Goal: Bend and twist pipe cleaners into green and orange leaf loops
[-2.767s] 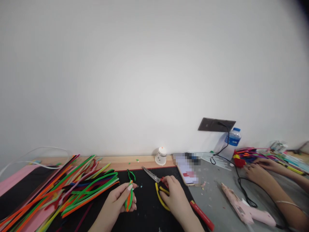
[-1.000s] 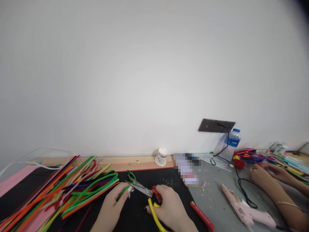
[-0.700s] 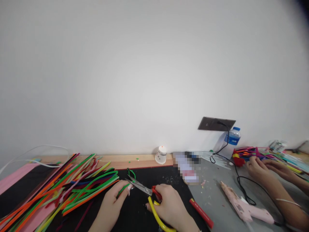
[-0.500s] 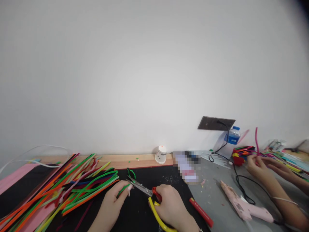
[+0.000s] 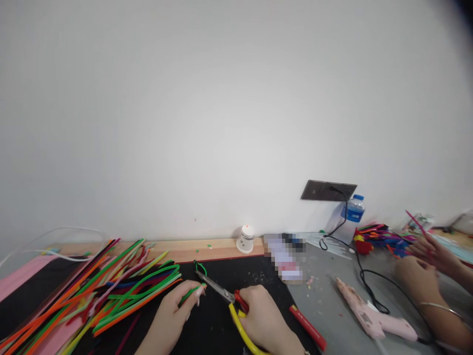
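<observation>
**Two hands, scissors and a green pipe cleaner at a craft surface**

The scissors serve as the reference. Their red handles are enclosed by the right hand, which is closed around them. A yellow pipe cleaner curves out from under the same hand towards the near edge. The blades stand narrow and point away from that hand, up and to the left. At the blade tips the left hand has its fingers pinched on a short green pipe cleaner, so that this piece lies directly at the cutting end; whether the blades touch it cannot be told.

Left of the scissors lies a broad pile of pipe cleaners in green, orange, pink and dark colours. Beneath the scissors is a black mat covering the surface. Beyond them, against the wall, stands a small white cup. To the right of the scissors lie a red stick and a pink glue gun with its black cord, on a grey part of the surface. Farther right stands a water bottle, and a co-worker's hands are among more coloured pieces.
</observation>
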{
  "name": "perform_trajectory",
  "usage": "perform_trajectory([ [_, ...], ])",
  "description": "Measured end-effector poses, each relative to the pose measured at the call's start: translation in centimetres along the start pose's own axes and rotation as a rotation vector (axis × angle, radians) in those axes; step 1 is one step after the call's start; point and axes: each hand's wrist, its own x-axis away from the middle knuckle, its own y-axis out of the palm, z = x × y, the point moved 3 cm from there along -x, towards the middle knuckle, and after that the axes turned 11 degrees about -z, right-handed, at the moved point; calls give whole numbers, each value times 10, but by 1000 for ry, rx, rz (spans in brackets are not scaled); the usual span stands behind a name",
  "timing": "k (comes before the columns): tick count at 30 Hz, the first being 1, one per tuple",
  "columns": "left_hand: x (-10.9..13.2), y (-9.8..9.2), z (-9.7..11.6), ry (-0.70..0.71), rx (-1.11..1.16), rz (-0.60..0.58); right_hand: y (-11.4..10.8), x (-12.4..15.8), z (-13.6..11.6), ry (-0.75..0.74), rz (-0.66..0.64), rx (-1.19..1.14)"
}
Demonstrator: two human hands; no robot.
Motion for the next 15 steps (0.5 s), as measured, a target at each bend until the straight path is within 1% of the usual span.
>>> perform_trajectory([
  [2, 0, 0, 0, 4, 15, -2, -2, -1, 2, 20, 44, -24],
  [4, -1, -1, 2, 18, 21, 5, -6, -4, 7, 76, 83, -32],
  [7, 0, -1, 3, 20, 38, 13, -13, -9, 20, 146, 134, -51],
  [10, 1, 1, 3, 30, 99, -4, -14, -14, 36, 208, 141, -100],
  [13, 2, 4, 2, 52, 205, -39, -10, -17, 45, 196, 147, -166],
  [15, 2, 7, 1, 59, 282, -76, -12, -16, 42, 148, 194, -196],
])
